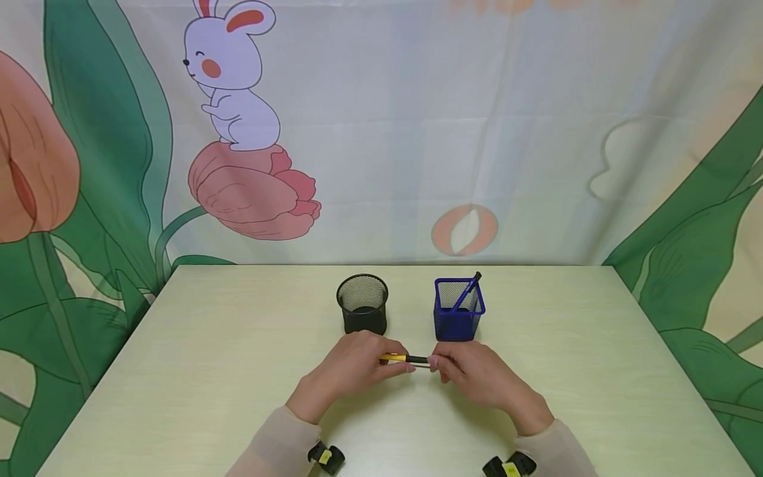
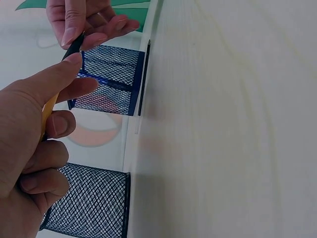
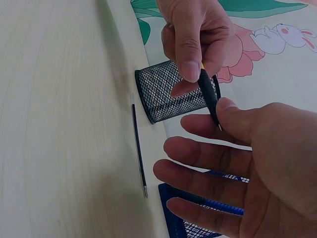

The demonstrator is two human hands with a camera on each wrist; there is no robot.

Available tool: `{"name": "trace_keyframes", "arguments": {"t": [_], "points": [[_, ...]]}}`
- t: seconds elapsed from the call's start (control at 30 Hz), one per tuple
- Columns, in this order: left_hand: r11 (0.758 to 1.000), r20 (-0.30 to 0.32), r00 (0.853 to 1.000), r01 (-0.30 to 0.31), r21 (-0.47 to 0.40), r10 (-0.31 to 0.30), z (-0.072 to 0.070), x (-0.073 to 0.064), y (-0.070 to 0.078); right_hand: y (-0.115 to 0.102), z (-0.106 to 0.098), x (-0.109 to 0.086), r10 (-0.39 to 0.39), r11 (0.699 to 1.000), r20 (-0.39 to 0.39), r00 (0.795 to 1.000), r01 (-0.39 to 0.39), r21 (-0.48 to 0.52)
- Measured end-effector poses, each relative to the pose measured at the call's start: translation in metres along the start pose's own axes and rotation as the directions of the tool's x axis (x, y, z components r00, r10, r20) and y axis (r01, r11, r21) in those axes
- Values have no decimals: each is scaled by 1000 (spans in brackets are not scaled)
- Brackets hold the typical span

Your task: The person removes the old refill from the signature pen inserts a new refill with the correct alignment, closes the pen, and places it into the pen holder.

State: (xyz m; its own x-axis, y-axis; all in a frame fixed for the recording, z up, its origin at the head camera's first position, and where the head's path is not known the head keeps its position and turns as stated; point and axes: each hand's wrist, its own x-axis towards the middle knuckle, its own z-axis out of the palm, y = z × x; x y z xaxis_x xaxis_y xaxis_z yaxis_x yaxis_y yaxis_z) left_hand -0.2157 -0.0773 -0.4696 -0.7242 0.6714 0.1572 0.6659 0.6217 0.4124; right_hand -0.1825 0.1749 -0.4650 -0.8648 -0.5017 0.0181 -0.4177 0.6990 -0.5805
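Observation:
A yellow pen with a black grip (image 1: 417, 360) is held level between both hands above the table. My left hand (image 1: 357, 361) grips its yellow barrel, thumb and fingers curled around it. At the other end, the thumb and index finger of my right hand (image 1: 479, 374) pinch the black grip near the tip, while its other fingers (image 3: 203, 153) extend loosely. A thin dark pen refill (image 3: 139, 151) with a metal tip lies on the table below the hands, touched by neither.
Behind the left hand stands a round black mesh pen cup (image 1: 365, 322). A square blue mesh holder (image 1: 456, 326) is behind the right hand, with a dark blue pen (image 1: 467, 291) leaning in it. A printed curtain (image 1: 387, 132) hangs at the table's far edge.

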Motion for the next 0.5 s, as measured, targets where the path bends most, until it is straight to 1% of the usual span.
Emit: {"name": "trace_keyframes", "arguments": {"t": [0.23,0.5], "points": [[1000,-4,1000,-2,-1,2,0,0,0,-1,0,0,1,1000,-12,1000,-1,5],[1000,-2,1000,-13,4,13,0,0,0,-1,0,0,39,998,9,999,-39,38]]}}
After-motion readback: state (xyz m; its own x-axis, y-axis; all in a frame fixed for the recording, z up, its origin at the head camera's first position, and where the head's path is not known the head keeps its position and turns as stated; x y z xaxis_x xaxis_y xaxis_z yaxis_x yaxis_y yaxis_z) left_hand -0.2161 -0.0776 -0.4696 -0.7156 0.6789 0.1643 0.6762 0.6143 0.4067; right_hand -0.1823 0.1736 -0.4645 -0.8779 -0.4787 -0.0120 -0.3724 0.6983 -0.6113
